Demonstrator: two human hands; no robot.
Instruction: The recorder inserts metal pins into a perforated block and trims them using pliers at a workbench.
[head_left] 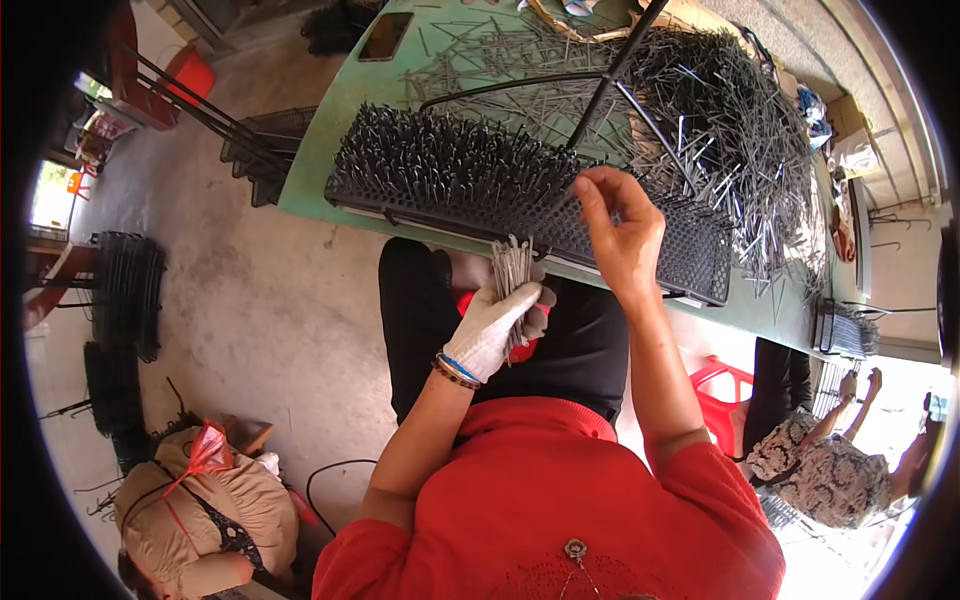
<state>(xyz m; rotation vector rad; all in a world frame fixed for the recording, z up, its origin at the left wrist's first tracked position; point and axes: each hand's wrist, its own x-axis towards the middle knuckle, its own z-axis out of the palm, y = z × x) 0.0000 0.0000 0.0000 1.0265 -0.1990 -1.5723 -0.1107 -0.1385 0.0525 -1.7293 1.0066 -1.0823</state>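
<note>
My left hand (pixel 485 332), in a white knitted glove, is wrapped round a bundle of thin grey metal hooks (pixel 512 262) over my lap. Bare and raised above the front of a black perforated tray (pixel 700 250), my right hand (pixel 630 235) has thumb and forefinger pinched together. Whatever lies in that pinch is too small to make out. Many dark metal hooks (pixel 430 155) stand upright in the holes along the tray's left and middle; its right end shows bare mesh. The tray rests along the near edge of a green table (pixel 325 150).
A large heap of loose metal hooks (pixel 720 120) covers the table's right and back. Black rods (pixel 600 100) rise over the tray. A phone (pixel 386 36) lies at the far left corner. Other people sit at the lower left (pixel 215 500) and right (pixel 830 460), near a red stool (pixel 715 395).
</note>
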